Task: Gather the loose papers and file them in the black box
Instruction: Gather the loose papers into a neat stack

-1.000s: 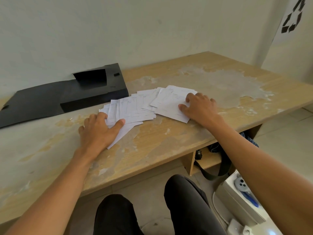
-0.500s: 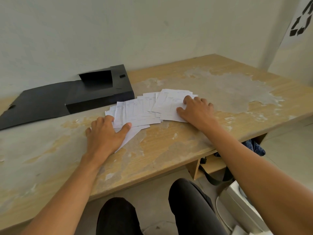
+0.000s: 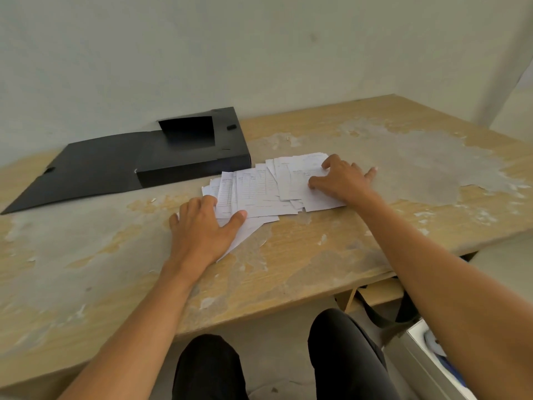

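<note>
Peeling worktop (image 3: 288, 255) under the papers (image 3: 259, 194), right of the black box (image 3: 190, 157); my left hand (image 3: 202, 229) and right hand (image 3: 340, 180) press flat, fingers spread, gripping nothing, so sheets may snag or slide.

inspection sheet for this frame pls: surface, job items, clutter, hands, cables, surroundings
Surface: wooden desk, veneer worn and peeling in pale patches.
Job's things: papers fanned out loose beside the black box; box open, lid flap flat to its left, no papers in it.
Clutter: nothing seen on the desk.
Hands: left hand flat on the papers' left end; right hand flat on the right end; no grip closed.
Cables: nothing seen; black strap under the desk.
Surroundings: plain wall behind.
</note>
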`<state>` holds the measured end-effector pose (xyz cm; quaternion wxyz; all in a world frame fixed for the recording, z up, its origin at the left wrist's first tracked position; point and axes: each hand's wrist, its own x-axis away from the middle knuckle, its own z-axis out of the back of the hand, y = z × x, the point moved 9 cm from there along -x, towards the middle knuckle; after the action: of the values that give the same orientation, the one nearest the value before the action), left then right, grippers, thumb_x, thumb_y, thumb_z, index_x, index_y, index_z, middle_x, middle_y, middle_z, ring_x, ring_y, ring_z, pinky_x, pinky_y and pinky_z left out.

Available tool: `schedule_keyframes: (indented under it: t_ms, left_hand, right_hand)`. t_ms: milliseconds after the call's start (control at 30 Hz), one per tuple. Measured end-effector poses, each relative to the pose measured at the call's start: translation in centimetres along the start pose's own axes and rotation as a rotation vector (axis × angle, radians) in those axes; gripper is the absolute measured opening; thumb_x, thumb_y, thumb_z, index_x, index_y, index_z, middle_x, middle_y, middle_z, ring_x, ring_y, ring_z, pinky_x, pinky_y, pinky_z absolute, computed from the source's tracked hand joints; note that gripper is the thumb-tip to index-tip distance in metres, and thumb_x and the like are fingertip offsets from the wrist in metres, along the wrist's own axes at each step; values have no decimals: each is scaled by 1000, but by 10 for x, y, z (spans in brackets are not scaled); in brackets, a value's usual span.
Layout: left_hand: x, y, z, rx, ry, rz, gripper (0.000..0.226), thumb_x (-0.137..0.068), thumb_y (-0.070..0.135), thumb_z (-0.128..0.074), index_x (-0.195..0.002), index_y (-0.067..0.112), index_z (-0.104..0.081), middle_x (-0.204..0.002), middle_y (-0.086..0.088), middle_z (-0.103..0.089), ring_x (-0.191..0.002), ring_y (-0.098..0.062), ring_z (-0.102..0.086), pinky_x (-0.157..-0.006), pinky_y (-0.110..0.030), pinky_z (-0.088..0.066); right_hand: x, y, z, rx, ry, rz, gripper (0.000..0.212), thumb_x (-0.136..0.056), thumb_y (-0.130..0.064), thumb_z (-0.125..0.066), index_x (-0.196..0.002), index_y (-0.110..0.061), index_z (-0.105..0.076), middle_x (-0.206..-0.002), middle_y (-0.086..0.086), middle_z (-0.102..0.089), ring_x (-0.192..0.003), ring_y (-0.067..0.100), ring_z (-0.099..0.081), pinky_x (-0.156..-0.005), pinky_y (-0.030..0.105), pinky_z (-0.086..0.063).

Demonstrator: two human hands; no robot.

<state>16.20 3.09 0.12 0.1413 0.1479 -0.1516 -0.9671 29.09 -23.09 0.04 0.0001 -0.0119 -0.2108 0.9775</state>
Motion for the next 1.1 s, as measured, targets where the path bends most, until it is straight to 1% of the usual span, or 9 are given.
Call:
schedule_keyframes:
  t_ms: [33,100,133,200,433,567,633,800,1100]
  left_hand:
    - [0,0,0,1,-2,3,63,-83,66,-47,-124,18,-50,-128,-4,-53,-121,-26,-44,-105,-47,-32]
    - [0,0,0,2,0,8,63,-83,67,-47,-123,18,-50,-128,-3,-53,-121,-25,-44,-106,-47,-33]
    - [0,0,1,2,3,7,63,-83,67,-47,-123,19,-50,-127,-3,-53,-120,-25,-45,-106,-47,-33]
    - [0,0,1,7,6,2,62,-83,66,-47,-122,18,-51,-127,-3,-54,-120,-25,-45,-105,-47,-33]
    - [-1,3,3,17,11,-13,63,-82,67,-47,-123,19,-54,-127,-1,-56,-121,-24,-47,-108,-50,-31]
    - [0,0,6,68,44,-11,58,-82,64,-50,-119,20,-57,-124,0,-60,-118,-23,-51,-108,-50,-31]
    - [0,1,7,84,55,-19,55,-83,63,-51,-117,20,-58,-123,1,-61,-117,-22,-52,-108,-50,-30]
    - [1,4,8,84,57,-36,53,-84,60,-53,-117,20,-60,-124,1,-61,-119,-22,-51,-109,-48,-30]
    - [1,7,10,81,63,-63,53,-80,63,-56,-110,20,-64,-120,0,-64,-115,-22,-53,-108,-49,-30]
  right_hand:
    - [-2,-2,0,-22,-14,13,59,-79,-46,-56,-129,-20,-43,-131,10,-54,-131,34,-38,-112,61,-1]
    - [-4,-8,1,-11,-27,38,59,-78,-46,-58,-130,-21,-42,-128,9,-56,-126,33,-42,-110,54,-18]
    - [-5,-11,3,26,-16,51,61,-79,-48,-58,-131,-20,-41,-126,10,-57,-124,33,-43,-104,49,-26]
    - [-6,-17,7,103,8,80,65,-78,-51,-60,-132,-20,-40,-123,11,-59,-123,33,-41,-95,44,-33]
    - [-10,-26,1,52,-33,140,65,-78,-54,-62,-133,-26,-42,-133,6,-55,-127,31,-37,-96,43,-30]
    - [-5,-22,2,182,44,28,79,-78,-72,-48,-134,-17,-39,-132,14,-53,-126,35,-40,-98,48,-32]
    - [-1,-30,-2,227,64,36,82,-78,-75,-43,-132,-14,-41,-129,15,-55,-124,35,-41,-96,46,-32]
    - [1,-51,-9,209,65,120,73,-79,-71,-47,-124,-13,-50,-123,12,-59,-119,33,-43,-93,43,-34]
    - [-1,-46,-5,136,44,173,62,-83,-61,-53,-131,-23,-43,-127,5,-60,-123,32,-41,-93,43,-35]
